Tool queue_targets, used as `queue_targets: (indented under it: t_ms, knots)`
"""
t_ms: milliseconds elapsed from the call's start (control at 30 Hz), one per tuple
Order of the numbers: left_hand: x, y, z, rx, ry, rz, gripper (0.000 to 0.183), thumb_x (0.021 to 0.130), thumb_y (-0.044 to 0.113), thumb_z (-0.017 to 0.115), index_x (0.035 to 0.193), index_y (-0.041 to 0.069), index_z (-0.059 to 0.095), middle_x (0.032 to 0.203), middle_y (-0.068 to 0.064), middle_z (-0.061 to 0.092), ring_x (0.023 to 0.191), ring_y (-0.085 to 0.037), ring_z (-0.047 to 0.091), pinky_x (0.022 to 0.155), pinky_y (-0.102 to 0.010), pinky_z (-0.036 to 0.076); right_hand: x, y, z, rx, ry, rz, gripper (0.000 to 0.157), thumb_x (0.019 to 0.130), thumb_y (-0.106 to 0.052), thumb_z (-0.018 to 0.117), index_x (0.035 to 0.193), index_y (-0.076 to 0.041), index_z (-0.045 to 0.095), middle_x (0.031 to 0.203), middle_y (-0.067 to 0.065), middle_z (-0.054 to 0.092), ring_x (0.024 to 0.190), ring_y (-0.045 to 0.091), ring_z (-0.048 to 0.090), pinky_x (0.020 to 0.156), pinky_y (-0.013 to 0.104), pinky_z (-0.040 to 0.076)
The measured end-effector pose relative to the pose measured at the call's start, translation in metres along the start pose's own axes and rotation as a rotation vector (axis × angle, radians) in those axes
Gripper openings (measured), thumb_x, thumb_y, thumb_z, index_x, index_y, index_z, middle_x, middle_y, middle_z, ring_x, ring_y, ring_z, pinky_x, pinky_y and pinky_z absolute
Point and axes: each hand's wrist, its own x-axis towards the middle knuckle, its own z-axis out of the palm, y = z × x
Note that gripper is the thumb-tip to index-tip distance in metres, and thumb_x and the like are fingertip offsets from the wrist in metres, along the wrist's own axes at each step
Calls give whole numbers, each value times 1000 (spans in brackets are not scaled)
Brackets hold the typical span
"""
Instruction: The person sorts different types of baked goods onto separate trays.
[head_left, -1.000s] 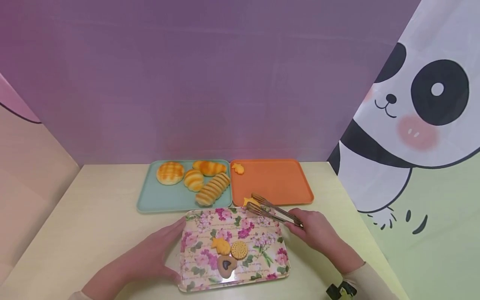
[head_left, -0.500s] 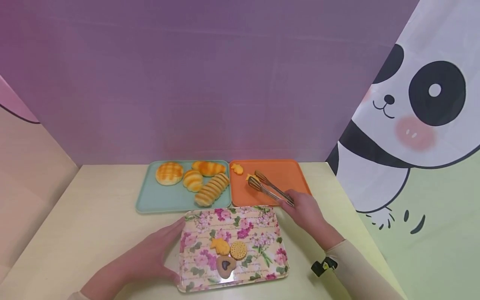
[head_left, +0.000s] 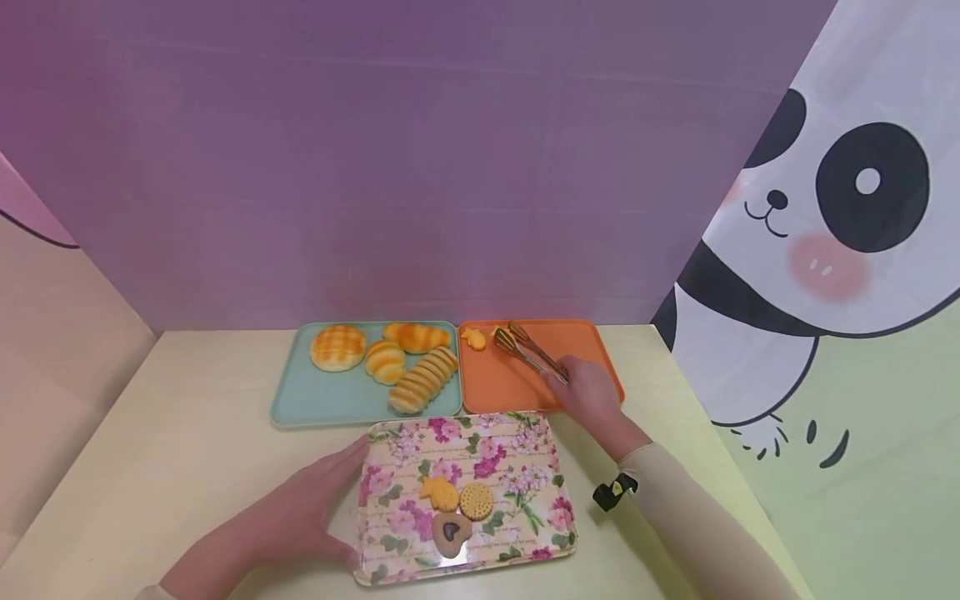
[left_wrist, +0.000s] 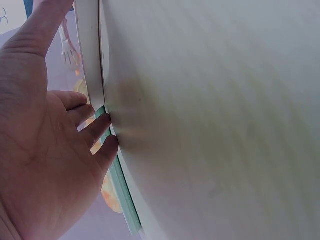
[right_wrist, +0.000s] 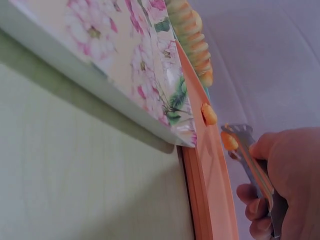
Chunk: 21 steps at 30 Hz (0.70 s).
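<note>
My right hand (head_left: pixel 588 396) grips metal tongs (head_left: pixel 528 357) over the orange tray (head_left: pixel 585 342). Between the tongs' tips is an orange fish-shaped cracker (right_wrist: pixel 229 141), partly hidden in the head view. Another fish-shaped cracker (head_left: pixel 473 338) lies in that tray's far left corner. My left hand (head_left: pixel 307 504) rests along the left edge of a floral tray (head_left: pixel 525 521), thumb and fingers spread, fingertips touching its side in the left wrist view. On the floral tray lie a fish-shaped cracker (head_left: pixel 441 493), a round cracker (head_left: pixel 476 502) and a heart-shaped cookie (head_left: pixel 452 534) with a dark centre.
A light blue tray (head_left: pixel 322 407) adjoins the orange one on the left. It carries a round bun (head_left: pixel 337 347), a long ridged bread (head_left: pixel 424 380) and other breads. A purple backdrop (head_left: pixel 480 208) rises behind the table; a panda print (head_left: pixel 840 275) covers the right wall.
My right hand has moved away from me and slightly left, carrying the tongs and fish-shaped cracker from the floral tray's far edge to the back of the orange tray. The left hand stays put.
</note>
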Motion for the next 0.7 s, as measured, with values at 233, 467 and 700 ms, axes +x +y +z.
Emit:
queue_targets:
  t_ms: [233, 467, 700]
  knots:
    - [0, 0, 0, 9, 0, 5, 151, 62, 84, 86, 175, 4, 27, 182, -17, 23, 163, -48, 30, 129, -66, 32, 10, -6, 6, 14, -18, 65, 33, 106, -36, 74, 91, -7, 72, 66, 0, 58, 57, 19, 52, 50, 32, 40]
    - [0, 0, 0, 4, -2, 9, 150, 63, 84, 87, 175, 3, 27, 182, -17, 23, 162, -48, 31, 128, -67, 33, 17, -11, 12, 25, -36, 103, 33, 106, -37, 74, 94, -6, 73, 68, 1, 60, 57, 19, 52, 50, 31, 40]
    - [0, 1, -1, 7, -3, 6, 150, 63, 83, 87, 174, 3, 28, 182, -18, 25, 162, -49, 31, 128, -67, 33, 21, -15, 17, 25, -39, 132, 34, 106, -37, 75, 93, -6, 73, 66, 1, 58, 56, 18, 51, 48, 29, 36]
